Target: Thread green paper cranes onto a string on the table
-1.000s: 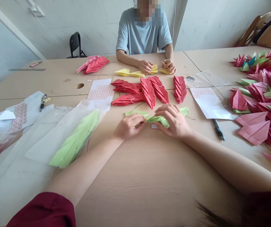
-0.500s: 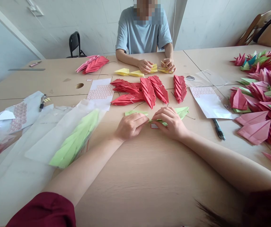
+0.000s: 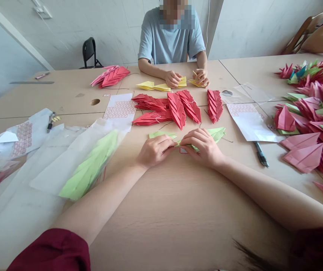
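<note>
My left hand [image 3: 156, 151] is closed, its thumb and fingertips pinching the left end of a green folded paper piece [image 3: 217, 134]. Fingers bent over the same paper, my right hand [image 3: 202, 146] grips it from above, and its far end sticks out to the right of that hand. Another green folded paper [image 3: 163, 134] lies just behind my left hand. Under the right fingers a small red-edged label [image 3: 183, 150] shows in part. Red folded paper bundles [image 3: 176, 110] with loose strings lie a little beyond both hands.
Clear plastic bags, one with green folded paper [image 3: 90, 165], cover the left side. Printed sheets [image 3: 248, 122] and a black pen [image 3: 260, 154] are at right, beside a heap of pink, red and green folded paper [image 3: 302, 150]. A person opposite handles yellow paper [image 3: 181, 81].
My hands stay almost in place; the left fingers have shifted slightly at the end of the green paper. Across the table, the person's hand has tilted a little with the yellow paper.
</note>
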`<state>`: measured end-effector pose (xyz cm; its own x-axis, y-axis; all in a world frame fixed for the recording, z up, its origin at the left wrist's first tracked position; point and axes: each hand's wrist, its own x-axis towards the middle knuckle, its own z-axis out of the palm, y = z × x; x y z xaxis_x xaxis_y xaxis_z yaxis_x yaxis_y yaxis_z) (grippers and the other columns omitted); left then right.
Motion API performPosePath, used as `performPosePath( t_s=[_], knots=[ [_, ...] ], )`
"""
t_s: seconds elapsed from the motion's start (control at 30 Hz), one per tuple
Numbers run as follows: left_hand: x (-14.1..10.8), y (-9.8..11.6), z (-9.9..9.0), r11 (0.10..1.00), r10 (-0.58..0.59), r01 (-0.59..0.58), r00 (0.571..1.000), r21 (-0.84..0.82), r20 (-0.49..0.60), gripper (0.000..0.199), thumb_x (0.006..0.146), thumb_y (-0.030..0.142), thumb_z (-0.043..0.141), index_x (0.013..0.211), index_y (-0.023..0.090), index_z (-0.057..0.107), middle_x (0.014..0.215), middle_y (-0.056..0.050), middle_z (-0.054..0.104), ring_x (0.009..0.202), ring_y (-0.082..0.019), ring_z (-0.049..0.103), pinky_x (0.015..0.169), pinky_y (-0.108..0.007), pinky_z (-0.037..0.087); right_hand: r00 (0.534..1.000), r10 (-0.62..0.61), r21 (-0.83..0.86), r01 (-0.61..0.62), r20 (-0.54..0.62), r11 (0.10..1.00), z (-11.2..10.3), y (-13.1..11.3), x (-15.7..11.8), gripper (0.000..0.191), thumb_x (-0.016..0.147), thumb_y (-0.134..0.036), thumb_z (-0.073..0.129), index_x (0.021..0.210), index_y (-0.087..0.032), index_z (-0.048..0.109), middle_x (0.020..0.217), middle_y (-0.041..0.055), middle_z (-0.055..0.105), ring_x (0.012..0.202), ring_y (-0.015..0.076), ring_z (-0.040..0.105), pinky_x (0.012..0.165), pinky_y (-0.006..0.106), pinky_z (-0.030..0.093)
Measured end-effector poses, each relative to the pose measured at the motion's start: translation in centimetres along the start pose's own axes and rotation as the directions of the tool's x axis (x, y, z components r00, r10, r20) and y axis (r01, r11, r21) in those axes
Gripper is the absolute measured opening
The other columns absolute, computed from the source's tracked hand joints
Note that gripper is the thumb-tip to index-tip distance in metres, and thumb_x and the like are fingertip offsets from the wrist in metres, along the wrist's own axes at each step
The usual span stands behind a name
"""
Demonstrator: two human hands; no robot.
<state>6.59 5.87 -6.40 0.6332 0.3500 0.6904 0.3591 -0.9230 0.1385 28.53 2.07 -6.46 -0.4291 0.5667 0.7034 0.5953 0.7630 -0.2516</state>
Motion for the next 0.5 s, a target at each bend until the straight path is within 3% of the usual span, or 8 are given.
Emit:
performPosePath(
  t_s=[0.3,0.5],
  knots=[
    [-0.01,0.46,0.10,0.994,0.102,-0.105,0.991,0.023,0.089,0.010,0.091,0.016,0.054,0.092,0.018,0.064,0.090,-0.004,0.069,0.077,-0.013,0.064,0.067,-0.023,0.047,0.986,-0.103,-0.017,0.106,0.132,0.994,-0.25,-0.03,0.32,0.009,0.093,-0.017,0.052,0.097,-0.019,0.060,0.096,0.0040,0.068,0.094,0.0178,0.058,0.087,0.034,0.043],
    [0.10,0.37,0.01,1.000,-0.011,0.013,0.998,-0.027,0.061,0.008,0.090,0.022,0.059,0.092,0.017,0.065,0.087,-0.003,0.069,0.079,-0.012,0.064,0.070,-0.022,0.049,0.995,-0.073,-0.010,0.074,0.072,0.997,-0.28,-0.15,0.40,0.012,0.094,-0.014,0.049,0.098,-0.019,0.058,0.095,0.0051,0.067,0.092,0.0177,0.058,0.081,0.033,0.043]
  ],
)
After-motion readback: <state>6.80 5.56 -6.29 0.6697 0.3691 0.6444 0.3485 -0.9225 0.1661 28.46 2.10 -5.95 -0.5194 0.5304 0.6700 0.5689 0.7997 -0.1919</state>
